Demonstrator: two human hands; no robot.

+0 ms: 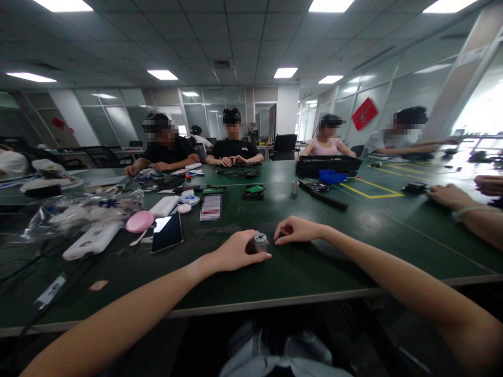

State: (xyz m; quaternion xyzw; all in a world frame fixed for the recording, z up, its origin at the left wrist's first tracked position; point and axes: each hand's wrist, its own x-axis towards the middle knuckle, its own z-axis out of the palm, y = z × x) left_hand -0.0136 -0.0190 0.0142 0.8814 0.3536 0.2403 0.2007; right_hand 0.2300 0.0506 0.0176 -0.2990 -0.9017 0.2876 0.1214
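A small silver metal cylinder (260, 242) stands upright on the green table (314, 269), with dark holes in its top face. My left hand (239, 251) is wrapped round it, thumb at the near side and fingers behind. Just to the right, my right hand (296, 230) rests low over the table with its fingers curled together. Something small and dark shows at its fingertips, too small to name. The two hands are apart.
At the left lie a phone (167, 233), a pink round case (140, 221), a white box (93, 240) and plastic bags. Beyond my hands are a green circuit board (253, 191), another cylinder (295, 187) and a blue tray (332, 176). A person's hands (451, 199) reach in from the right.
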